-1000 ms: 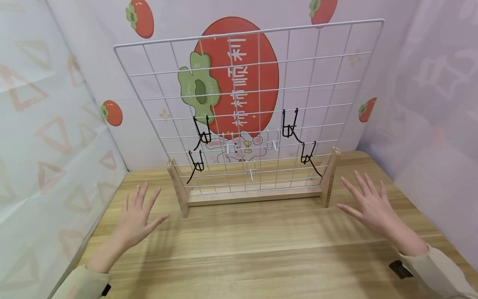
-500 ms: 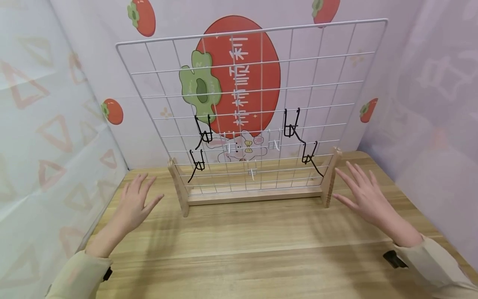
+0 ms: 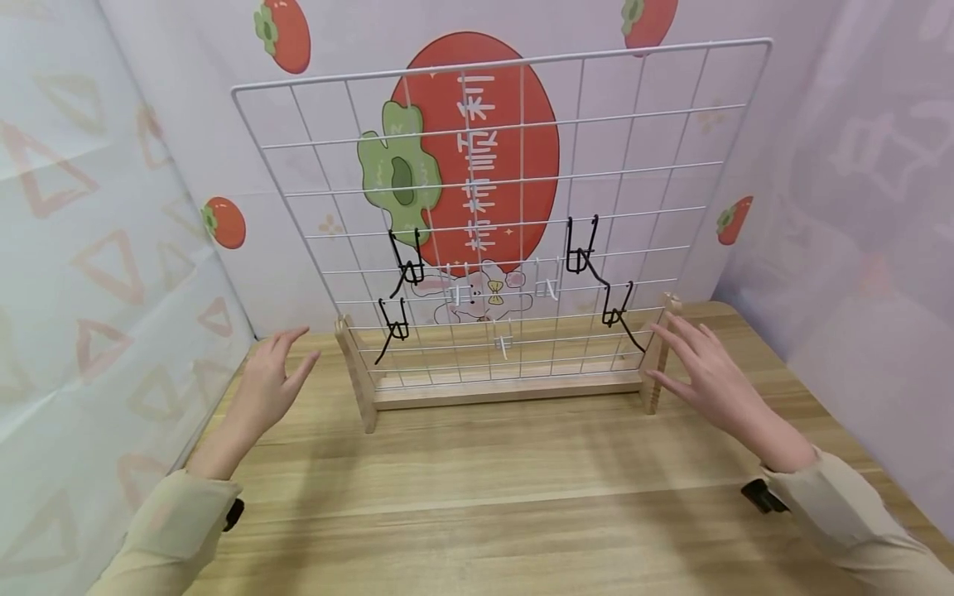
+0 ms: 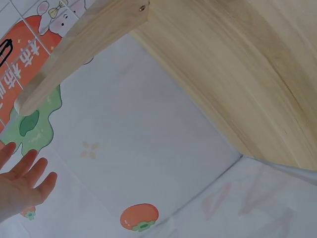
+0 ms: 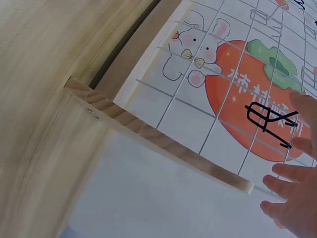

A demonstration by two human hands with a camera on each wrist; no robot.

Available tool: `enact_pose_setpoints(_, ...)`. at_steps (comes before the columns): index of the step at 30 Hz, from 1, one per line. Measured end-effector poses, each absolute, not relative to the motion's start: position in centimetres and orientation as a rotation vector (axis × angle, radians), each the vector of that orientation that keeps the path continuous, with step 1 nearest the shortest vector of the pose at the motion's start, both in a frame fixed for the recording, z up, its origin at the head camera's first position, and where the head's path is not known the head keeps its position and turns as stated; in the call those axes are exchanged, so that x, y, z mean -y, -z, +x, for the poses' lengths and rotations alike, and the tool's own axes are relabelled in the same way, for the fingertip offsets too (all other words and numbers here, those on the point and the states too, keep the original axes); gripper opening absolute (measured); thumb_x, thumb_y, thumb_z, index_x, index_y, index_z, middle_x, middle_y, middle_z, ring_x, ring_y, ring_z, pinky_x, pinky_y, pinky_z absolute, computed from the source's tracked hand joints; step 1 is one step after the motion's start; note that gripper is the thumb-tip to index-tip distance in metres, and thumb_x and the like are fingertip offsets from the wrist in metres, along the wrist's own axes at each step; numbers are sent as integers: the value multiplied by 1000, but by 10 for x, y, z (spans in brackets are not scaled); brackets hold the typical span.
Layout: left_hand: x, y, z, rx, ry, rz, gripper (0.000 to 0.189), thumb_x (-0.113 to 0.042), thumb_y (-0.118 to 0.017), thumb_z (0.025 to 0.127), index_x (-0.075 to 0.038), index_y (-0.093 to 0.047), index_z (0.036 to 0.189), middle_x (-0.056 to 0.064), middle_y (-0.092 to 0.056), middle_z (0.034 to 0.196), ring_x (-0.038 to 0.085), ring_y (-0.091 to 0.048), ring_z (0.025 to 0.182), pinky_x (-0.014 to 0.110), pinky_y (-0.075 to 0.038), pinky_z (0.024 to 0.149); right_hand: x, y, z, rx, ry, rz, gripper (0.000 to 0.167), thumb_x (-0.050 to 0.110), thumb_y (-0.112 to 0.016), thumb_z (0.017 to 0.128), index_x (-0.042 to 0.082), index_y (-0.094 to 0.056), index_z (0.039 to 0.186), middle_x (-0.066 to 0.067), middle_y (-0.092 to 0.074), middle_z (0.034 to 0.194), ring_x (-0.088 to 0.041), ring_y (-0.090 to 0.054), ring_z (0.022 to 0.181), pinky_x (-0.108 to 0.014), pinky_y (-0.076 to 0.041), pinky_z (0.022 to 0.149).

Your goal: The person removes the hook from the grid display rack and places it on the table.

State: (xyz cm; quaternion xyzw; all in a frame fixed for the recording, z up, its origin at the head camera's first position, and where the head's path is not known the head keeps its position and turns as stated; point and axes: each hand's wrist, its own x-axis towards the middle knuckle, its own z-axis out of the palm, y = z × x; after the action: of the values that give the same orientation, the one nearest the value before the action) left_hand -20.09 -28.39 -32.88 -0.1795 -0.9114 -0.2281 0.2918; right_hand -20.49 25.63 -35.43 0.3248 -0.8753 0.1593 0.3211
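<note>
A white wire grid rack (image 3: 522, 60) leans back in a wooden stand (image 3: 507, 392) on the table. My left hand (image 3: 261, 385) hovers left of the stand's left post (image 3: 356, 377), holding nothing, its fingers loosely bent and thumb apart. My right hand (image 3: 708, 377) is beside the right post (image 3: 654, 372), fingers extended, fingertips overlapping that post in the head view. Two black hooks hang at the grid's left, an upper one (image 3: 411, 271) and a lower one (image 3: 398, 330); two more hang at its right, upper (image 3: 577, 260) and lower (image 3: 614, 317).
Three white hooks hang mid-grid: left (image 3: 458, 295), right (image 3: 551, 289) and lower (image 3: 503, 344). The wood-grain table (image 3: 477, 513) extends in front of the stand. Printed cloth walls (image 3: 842, 248) enclose the table at the back and both sides.
Both hands have shifted slightly forward; the right has also moved left towards the right post. The left fingers have bent more. The rack and hooks stay in place.
</note>
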Motion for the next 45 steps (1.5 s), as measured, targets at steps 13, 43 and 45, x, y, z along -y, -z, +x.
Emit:
enact_pose_setpoints(13,269,330,-224,2397,1052,-288,37,-15,-48,91,11,-44,117,27,-46,116,40,-45,104,49,-35,88,-243,351,-218,2129,-478,889,59,47,-38,89,-4,-53,114,-22,-53,113,-37,-49,102,-27,-31,97)
enact_pose_setpoints(43,245,339,-249,2120,1862,-39,36,-10,-40,94,10,-37,124,-4,-46,107,0,-46,96,23,-36,92,-223,352,-233,1906,-807,957,16,3,-63,79,-7,-64,91,-20,-63,95,-9,-57,97,-10,-37,83)
enact_pose_setpoints(45,245,340,-251,2105,1891,-24,35,-9,-40,93,10,-37,123,-8,-47,103,1,-46,95,23,-36,91,-221,353,-234,1893,-819,945,22,-13,-67,68,-7,-64,89,-20,-63,94,-8,-57,96,-10,-38,82)
